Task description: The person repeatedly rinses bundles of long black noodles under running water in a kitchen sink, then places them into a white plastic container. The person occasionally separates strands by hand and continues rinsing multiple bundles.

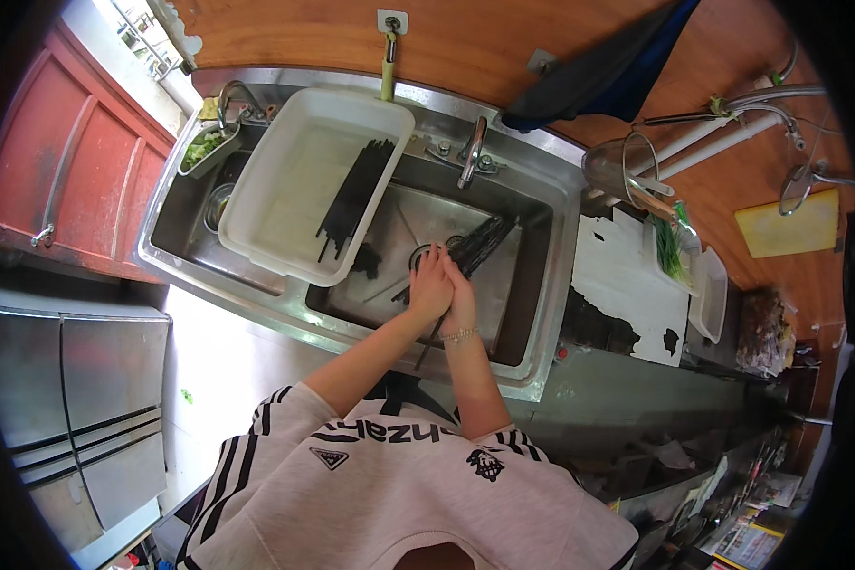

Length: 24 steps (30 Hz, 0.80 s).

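My left hand (428, 288) and my right hand (460, 296) are pressed together over the right basin of the steel sink (351, 320), fingers pointing away from me. Between and under them runs a bundle of black chopsticks (483, 247), fanning out to the far right. A few dark ends poke out left of my hands, and one stick slants toward the near rim. How much of the bundle the palms grip is hidden. More black chopsticks (355, 195) lie side by side in a white plastic tub (240, 204), which rests across the left part of the sink.
A faucet (472, 152) reaches over the basin's far side. A dark clump (367, 260) and a loose stick lie in the basin. At the left corner sits a strainer (209, 152) with green scraps. Green onions (669, 252) fill a white container on the right counter.
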### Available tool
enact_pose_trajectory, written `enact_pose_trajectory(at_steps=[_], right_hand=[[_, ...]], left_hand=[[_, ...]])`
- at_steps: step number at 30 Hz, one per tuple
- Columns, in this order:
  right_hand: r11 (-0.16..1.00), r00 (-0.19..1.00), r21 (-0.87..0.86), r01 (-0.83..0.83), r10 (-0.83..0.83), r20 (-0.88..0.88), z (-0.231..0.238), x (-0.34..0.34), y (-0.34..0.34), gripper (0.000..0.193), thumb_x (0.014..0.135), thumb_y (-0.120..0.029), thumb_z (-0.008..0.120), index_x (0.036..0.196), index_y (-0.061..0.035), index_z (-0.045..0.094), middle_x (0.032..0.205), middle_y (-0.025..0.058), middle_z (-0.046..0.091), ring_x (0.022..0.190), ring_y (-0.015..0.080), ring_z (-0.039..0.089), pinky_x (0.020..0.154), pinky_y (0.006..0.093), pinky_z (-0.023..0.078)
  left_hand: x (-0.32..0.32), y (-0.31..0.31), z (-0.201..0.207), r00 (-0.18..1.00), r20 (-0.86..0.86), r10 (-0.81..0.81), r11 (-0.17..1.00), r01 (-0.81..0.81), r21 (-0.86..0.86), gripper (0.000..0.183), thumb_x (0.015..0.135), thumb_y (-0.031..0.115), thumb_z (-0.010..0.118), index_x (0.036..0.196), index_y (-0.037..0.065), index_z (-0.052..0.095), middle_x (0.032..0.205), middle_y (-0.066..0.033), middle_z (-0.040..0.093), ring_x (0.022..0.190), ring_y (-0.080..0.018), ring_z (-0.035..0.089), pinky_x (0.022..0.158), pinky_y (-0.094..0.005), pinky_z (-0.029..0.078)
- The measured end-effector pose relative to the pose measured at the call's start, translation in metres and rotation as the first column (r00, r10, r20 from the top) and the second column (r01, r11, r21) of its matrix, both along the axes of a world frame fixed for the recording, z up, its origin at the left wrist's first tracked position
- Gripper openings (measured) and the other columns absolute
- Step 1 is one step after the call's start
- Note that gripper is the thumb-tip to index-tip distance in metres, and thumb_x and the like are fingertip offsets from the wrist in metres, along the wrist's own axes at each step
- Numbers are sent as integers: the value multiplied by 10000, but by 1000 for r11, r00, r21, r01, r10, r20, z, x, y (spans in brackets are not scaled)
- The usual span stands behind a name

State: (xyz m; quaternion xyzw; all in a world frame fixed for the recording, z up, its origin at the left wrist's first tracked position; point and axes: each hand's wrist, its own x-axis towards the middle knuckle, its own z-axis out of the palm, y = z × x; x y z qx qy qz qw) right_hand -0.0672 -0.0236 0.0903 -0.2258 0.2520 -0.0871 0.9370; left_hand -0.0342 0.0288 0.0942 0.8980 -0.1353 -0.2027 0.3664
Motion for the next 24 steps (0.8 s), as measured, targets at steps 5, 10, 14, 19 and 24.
enact_pose_trajectory(at_steps=[5, 10, 14, 19, 24], right_hand=[[965, 931, -173, 199, -241, -273, -42, 23, -30, 159, 873, -160, 636, 773, -54, 573, 697, 35, 570, 604, 155, 555, 563, 300, 460], [885, 859, -152, 441, -465, -214, -15, 32, -34, 243, 856, -146, 655, 670, -46, 536, 609, 42, 535, 501, 159, 511, 498, 296, 420], [875, 885, -287, 390, -442, -146, 14, 31, -1, 226, 846, -111, 648, 670, -53, 519, 616, 36, 543, 549, 147, 521, 552, 278, 423], [920, 977, -336, 200, -215, -8, 31, 17, 21, 123, 851, -94, 650, 937, -22, 599, 903, 46, 626, 834, 136, 589, 779, 264, 454], [1000, 966, 21, -7, 1, 260, 50, -2, 11, 529, 923, -253, 572, 1379, -76, 369, 1367, 34, 435, 1254, 178, 398, 1058, 325, 297]], left_hand=[[-13, 36, -24, 977, -202, -72, 884, -31, -467, 364, 929, 188, 484, 1270, 72, 536, 1303, -121, 509, 1207, -222, 468, 1014, -292, 325], [-12, 63, -29, 801, -573, 176, 626, -540, -563, 349, 930, 263, 499, 1157, 18, 602, 1157, -98, 607, 1101, -197, 539, 998, -293, 343], [-3, 43, -29, 606, -793, 62, 311, -766, -562, 375, 929, 322, 485, 1067, 7, 636, 1007, -86, 651, 977, -172, 575, 916, -309, 393], [13, 18, -13, 979, 87, 183, 942, -149, -299, 350, 943, 260, 429, 1107, 3, 601, 1127, -161, 606, 1033, -301, 561, 951, -353, 397], [23, 8, 8, 951, 219, 220, 906, -116, -406, 341, 912, 228, 425, 1163, 22, 532, 1288, -241, 470, 1242, -422, 378, 1022, -452, 331]])
